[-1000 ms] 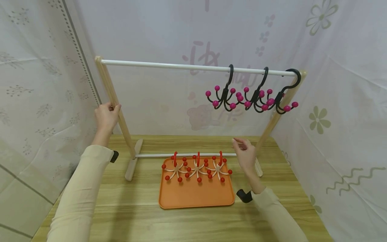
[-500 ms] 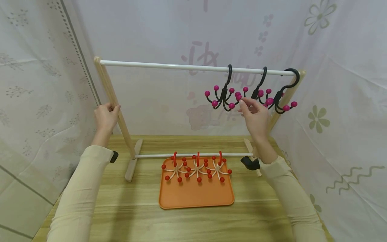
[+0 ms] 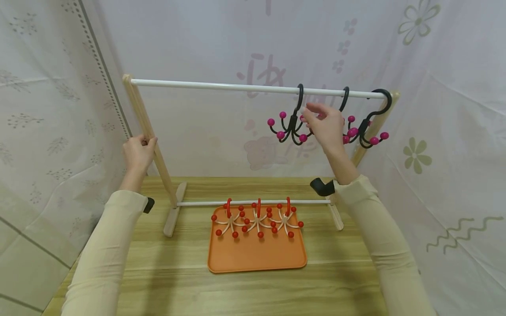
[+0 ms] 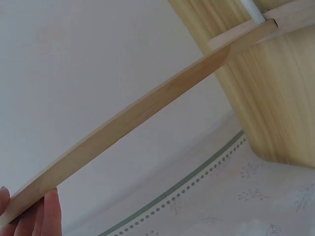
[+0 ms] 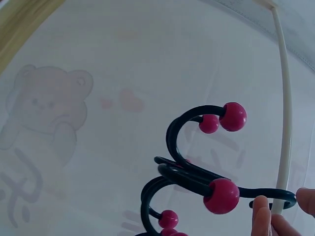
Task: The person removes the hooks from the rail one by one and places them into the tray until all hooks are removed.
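Note:
My left hand (image 3: 139,151) grips the left wooden post (image 3: 159,162) of a clothes rack; in the left wrist view fingertips (image 4: 52,209) curl round that post. My right hand (image 3: 326,125) is raised beside the leftmost black hanger (image 3: 293,123), a hook with several curved arms ending in pink balls. In the right wrist view its thumb and fingers (image 5: 261,216) stand apart on either side of the hook (image 5: 266,192), close to the white rail (image 5: 285,123). Another black hanger (image 3: 345,98) is partly hidden behind the right hand. A third black hanger (image 3: 363,127) hangs at the rail's right end.
An orange tray (image 3: 257,256) lies on the wood-grain table (image 3: 189,281), bearing 3 cream hangers (image 3: 258,221) with red hooks and red balls. Behind the tray runs the rack's lower white bar (image 3: 197,203). Patterned curtains (image 3: 197,39) enclose the back and sides.
My right hand has risen from beside the tray to the rail, then moved left and up to the leftmost black hanger. The left hand stays on the post.

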{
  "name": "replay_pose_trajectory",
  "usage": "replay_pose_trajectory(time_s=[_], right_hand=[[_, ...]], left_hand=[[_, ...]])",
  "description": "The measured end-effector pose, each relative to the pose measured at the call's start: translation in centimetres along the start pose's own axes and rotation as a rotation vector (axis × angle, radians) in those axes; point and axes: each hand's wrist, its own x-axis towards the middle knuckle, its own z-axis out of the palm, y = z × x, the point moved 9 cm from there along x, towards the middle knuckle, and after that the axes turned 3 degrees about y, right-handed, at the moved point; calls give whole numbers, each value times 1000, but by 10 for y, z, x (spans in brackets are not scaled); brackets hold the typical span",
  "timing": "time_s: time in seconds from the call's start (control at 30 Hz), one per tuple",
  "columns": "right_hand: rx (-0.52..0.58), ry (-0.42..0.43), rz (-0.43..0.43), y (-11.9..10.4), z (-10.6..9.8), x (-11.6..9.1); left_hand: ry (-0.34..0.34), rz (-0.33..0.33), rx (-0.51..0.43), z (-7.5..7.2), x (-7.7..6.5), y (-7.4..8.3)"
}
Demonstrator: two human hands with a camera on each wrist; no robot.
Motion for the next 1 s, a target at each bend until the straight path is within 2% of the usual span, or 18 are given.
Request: replay_pose_trajectory(time_s=[0.13, 0.5, 0.7, 1.0], right_hand=[[21, -13, 35, -2, 7, 7], [42, -10, 8, -4, 18, 16], [31, 5, -10, -6, 17, 16], [76, 43, -57, -7, 11, 15]], left_hand=[[0, -6, -1, 0, 0, -1], [-2, -1, -2, 0, 0, -1], [-1, -4, -21, 0, -1, -1], [-8, -6, -32, 1, -1, -1]])
